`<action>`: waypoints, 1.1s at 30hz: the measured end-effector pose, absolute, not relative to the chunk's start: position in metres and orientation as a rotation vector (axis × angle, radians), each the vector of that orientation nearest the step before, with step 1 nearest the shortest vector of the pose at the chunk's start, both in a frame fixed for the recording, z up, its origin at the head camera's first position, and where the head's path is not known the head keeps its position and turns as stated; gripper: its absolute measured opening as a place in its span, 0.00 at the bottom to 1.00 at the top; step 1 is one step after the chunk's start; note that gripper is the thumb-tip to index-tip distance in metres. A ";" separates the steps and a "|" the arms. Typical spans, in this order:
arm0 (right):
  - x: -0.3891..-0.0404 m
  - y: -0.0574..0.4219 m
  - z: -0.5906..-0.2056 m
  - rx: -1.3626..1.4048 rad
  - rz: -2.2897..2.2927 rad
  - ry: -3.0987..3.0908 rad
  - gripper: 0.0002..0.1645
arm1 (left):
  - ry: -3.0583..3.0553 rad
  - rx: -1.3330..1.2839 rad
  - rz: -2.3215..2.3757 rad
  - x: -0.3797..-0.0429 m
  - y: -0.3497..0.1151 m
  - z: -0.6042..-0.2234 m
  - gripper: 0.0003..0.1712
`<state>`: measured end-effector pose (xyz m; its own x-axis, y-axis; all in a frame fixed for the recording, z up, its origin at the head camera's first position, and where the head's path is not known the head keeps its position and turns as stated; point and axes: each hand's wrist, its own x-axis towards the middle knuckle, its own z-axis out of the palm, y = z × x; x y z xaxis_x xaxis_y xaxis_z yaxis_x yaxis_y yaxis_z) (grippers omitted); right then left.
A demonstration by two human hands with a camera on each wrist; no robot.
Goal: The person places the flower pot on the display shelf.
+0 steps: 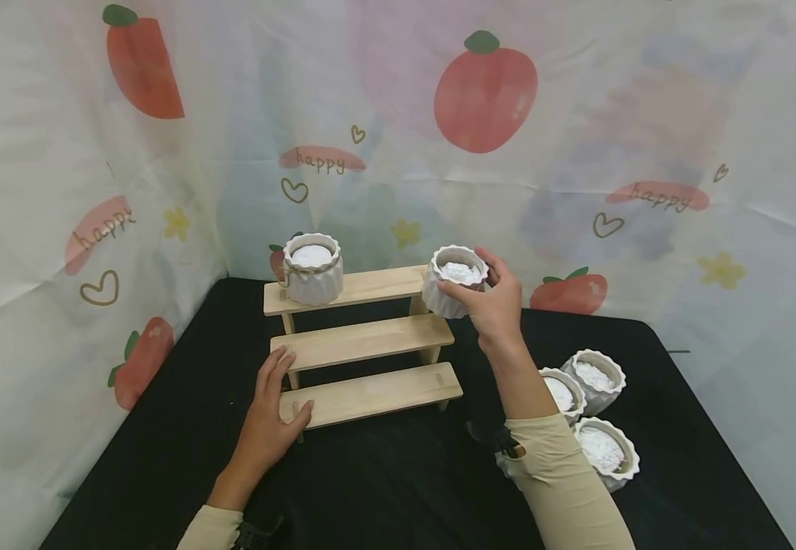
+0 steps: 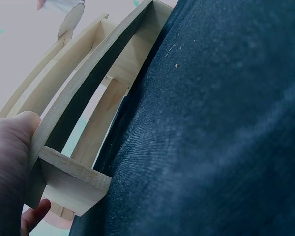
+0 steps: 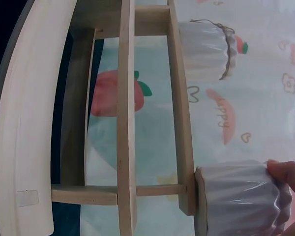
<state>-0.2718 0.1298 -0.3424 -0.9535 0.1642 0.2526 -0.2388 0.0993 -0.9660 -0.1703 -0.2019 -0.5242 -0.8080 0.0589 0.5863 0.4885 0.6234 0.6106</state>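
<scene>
My right hand (image 1: pixel 497 302) pinches the scalloped rim of a white ceramic pot (image 1: pixel 444 296) between thumb and fingers. White filling shows inside it. The pot is at the right end of the top board of a three-step wooden stand (image 1: pixel 367 334); in the right wrist view the held pot (image 3: pixel 238 199) overlaps that board's end. At the stand's left end, my left hand (image 1: pixel 270 416) rests against the lower boards, thumb on the bottom step and fingers spread. A second white pot (image 1: pixel 315 286), with twine round its neck, stands upright on the top board's left end.
Several more white pots with white filling stand close together at the right, among them a back one (image 1: pixel 597 382) and a front one (image 1: pixel 604 451). My right forearm partly covers them. A black cloth (image 1: pixel 384 489) covers the table, and a printed curtain (image 1: pixel 398 92) hangs behind.
</scene>
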 end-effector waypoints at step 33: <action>-0.301 0.078 -0.325 0.146 1.941 -2.124 0.52 | -2.332 -0.427 -1.092 -0.169 -0.201 -0.523 0.56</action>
